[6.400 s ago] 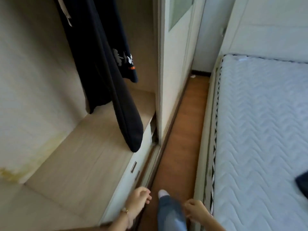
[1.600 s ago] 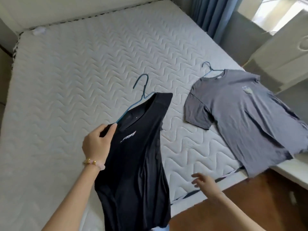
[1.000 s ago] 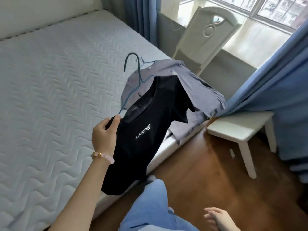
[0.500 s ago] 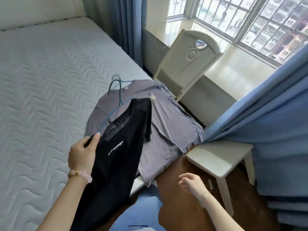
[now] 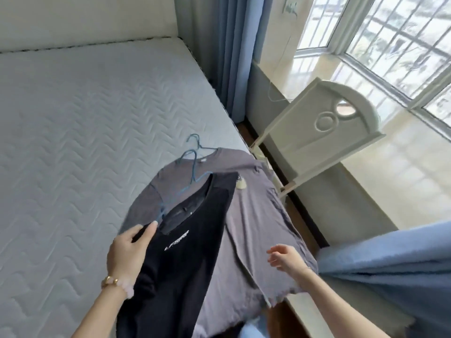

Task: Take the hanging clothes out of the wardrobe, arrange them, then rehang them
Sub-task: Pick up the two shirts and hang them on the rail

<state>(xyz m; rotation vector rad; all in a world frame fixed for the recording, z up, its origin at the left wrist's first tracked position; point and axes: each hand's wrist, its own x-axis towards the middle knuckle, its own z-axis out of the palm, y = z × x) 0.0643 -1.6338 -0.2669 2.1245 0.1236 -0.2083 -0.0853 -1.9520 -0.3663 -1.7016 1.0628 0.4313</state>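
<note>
Black tee [image 5: 185, 252] hangs on its blue hanger [image 5: 188, 176], held over the grey tee [image 5: 253, 215], which lies flat on the bed [image 5: 85, 142] at the corner nearest the chair [image 5: 324, 128]. My left hand [image 5: 129, 250] is pinched on the black tee's shoulder, over the hanger arm. My right hand [image 5: 283, 257] is spread, holding nothing, above the grey tee's hem.

Risks: one-sided grip lets the hanger tilt and the collar slide off. The two hooks sit close; setting down here could tangle them. Grey hem overhangs the bed edge and may slip floorward.

Look: black, limp, small white chest logo, lower half creased.
</note>
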